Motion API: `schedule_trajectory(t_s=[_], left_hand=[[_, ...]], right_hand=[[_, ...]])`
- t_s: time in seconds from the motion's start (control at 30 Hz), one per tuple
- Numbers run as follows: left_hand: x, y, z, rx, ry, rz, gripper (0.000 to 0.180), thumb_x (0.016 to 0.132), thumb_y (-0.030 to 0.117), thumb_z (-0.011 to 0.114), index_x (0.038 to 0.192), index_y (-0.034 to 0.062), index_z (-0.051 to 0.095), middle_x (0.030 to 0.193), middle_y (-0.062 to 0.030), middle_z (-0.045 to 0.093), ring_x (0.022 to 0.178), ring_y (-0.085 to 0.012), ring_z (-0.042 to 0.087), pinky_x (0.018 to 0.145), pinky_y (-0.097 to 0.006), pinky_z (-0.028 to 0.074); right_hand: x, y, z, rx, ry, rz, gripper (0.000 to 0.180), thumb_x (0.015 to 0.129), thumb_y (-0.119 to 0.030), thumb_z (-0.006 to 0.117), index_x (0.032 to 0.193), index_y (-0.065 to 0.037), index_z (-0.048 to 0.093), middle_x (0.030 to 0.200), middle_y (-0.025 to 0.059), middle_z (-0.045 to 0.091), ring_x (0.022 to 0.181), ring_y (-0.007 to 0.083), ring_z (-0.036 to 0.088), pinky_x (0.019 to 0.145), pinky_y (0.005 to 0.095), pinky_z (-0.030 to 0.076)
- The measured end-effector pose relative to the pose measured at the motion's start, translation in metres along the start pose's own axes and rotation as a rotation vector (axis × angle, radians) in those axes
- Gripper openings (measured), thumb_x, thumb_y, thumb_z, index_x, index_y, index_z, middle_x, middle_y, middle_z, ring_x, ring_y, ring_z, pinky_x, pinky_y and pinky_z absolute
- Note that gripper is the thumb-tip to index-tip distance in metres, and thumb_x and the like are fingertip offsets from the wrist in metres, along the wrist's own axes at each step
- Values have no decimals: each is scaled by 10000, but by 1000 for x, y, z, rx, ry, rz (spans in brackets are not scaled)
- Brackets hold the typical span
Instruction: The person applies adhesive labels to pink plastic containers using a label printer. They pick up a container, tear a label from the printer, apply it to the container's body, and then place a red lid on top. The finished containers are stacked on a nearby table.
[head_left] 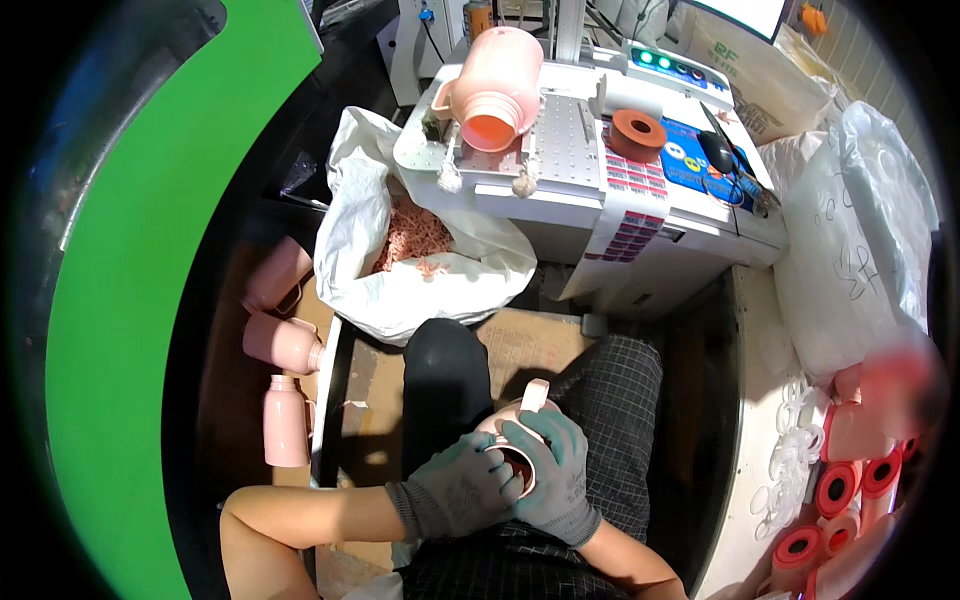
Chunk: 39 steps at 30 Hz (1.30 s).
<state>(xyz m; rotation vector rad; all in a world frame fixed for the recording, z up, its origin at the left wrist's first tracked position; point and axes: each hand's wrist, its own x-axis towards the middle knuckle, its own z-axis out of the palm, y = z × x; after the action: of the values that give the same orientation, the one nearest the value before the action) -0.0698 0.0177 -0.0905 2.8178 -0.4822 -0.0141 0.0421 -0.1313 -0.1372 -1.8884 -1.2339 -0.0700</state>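
We see a cramped workshop spot. White machine cabinet ahead with perforated metal plate and green indicator lights. Curved green panel fills the left. White sack of pink scraps on brown cardboard floor. Clear plastic bags piled right. Bright, hard light from above.

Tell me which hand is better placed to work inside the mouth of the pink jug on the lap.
Probably the left hand: its fingers are at the open mouth of the pink jug, while the right hand wraps its body, steadying it.
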Motion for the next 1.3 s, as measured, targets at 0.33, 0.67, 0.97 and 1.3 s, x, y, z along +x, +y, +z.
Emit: schedule_trajectory(t_s=[0.33,0.67,0.97,1.3], left_hand=[[-24,-67,-39,439,942,-404,599,695,231,936,1228,185,666,1149,-13,672,1058,-274,607,972,-595,437],[-12,-100,-33,423,663,-137,269,727,181,790,977,112,717,987,-29,666,934,-255,642,1000,-553,553],[-45,-122,-51,322,598,-20,238,760,110,833,974,132,730,1114,-55,712,983,-311,685,943,-577,575],[-36,-127,-65,342,615,48,177,742,154,785,905,128,721,960,-43,702,871,-228,670,943,-561,602]], right_hand=[[166,16,70,272,113,-389,591,859,-372,756,1394,-145,648,1457,138,559,1379,408,495,1146,580,391],[152,14,67,234,145,-357,563,831,-310,789,1348,-122,665,1412,139,592,1341,398,522,1137,573,402],[173,9,86,245,119,-400,604,777,-318,839,1320,-116,667,1373,123,616,1329,387,525,1125,566,409],[178,8,83,305,119,-394,617,786,-369,835,1314,-100,662,1348,110,642,1290,407,554,1110,571,416]])
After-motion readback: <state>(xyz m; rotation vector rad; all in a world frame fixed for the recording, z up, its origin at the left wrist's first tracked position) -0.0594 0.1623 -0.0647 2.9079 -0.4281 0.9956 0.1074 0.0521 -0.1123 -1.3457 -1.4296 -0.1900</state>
